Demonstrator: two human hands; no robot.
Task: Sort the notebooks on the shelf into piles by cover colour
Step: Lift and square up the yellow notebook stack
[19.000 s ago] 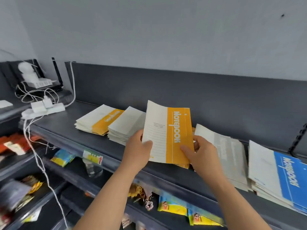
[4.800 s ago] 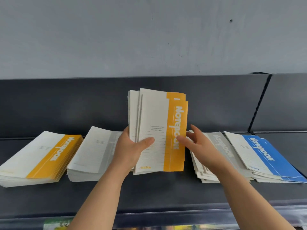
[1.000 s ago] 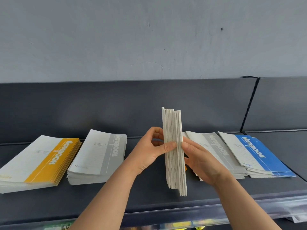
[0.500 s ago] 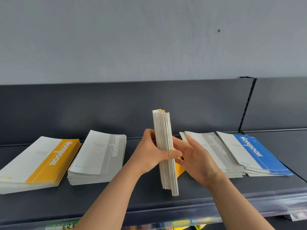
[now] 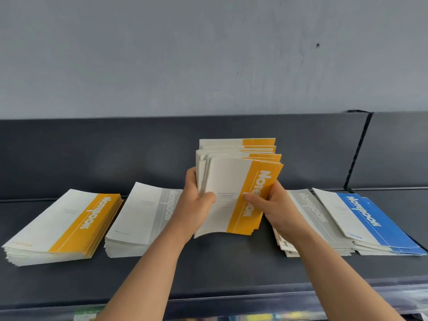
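Both hands hold a fanned stack of orange-striped notebooks [image 5: 234,179] upright over the middle of the dark shelf [image 5: 208,262]. My left hand [image 5: 196,202] grips its left edge, thumb on the front cover. My right hand [image 5: 275,205] grips the orange right edge. On the shelf lie an orange pile [image 5: 62,228] at far left, a grey-striped pile [image 5: 143,218] beside it, a second grey-striped pile [image 5: 312,218] right of my hands, and a blue pile [image 5: 370,223] at far right, overlapping that grey one.
A dark back panel [image 5: 115,154] rises behind the piles under a grey wall. A vertical seam [image 5: 357,154] splits the panel at the right. The shelf's front lip [image 5: 231,297] runs along the bottom, with coloured packets blurred below it.
The stack, held edge-on between my hands half a second ago, has turned so its orange covers face me and has fanned out. Earlier it was a single notebook, then a growing stack.
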